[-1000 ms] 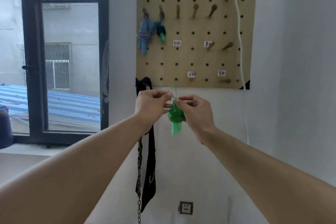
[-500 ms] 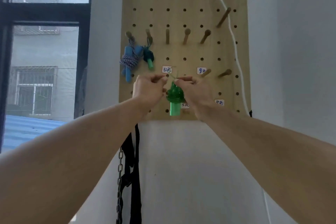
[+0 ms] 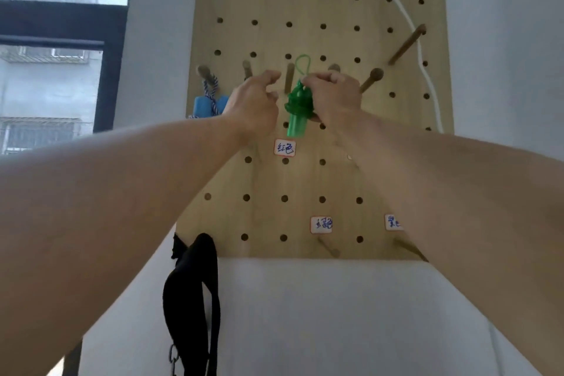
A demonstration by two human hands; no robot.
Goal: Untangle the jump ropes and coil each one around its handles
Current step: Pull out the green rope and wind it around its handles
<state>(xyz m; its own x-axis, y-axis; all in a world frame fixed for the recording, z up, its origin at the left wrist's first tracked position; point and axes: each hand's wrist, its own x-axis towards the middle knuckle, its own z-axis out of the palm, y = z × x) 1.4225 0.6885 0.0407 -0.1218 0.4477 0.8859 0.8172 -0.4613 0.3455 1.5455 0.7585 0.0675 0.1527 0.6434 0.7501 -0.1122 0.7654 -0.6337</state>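
A green jump rope [image 3: 299, 107], coiled round its handles, hangs in front of the wooden pegboard [image 3: 320, 162]. Its thin green loop [image 3: 302, 64] stands up beside a wooden peg [image 3: 288, 78]. My right hand [image 3: 332, 98] grips the bundle's right side, pinching the base of the loop. My left hand [image 3: 254, 104] is just left of the bundle with fingers curled; I cannot make out whether they touch the rope. A blue coiled jump rope [image 3: 210, 101] hangs from the leftmost peg, partly behind my left hand.
More pegs [image 3: 370, 79] stick out of the board to the right, and a white cord [image 3: 409, 24] runs down its right side. Small labels [image 3: 284, 147] are stuck on the board. A black strap [image 3: 195, 299] hangs below left. A window [image 3: 55, 70] is at left.
Both hands have risen with the green bundle from below the board to the row of pegs. The loop now stands beside a peg, and my left hand no longer pinches it.
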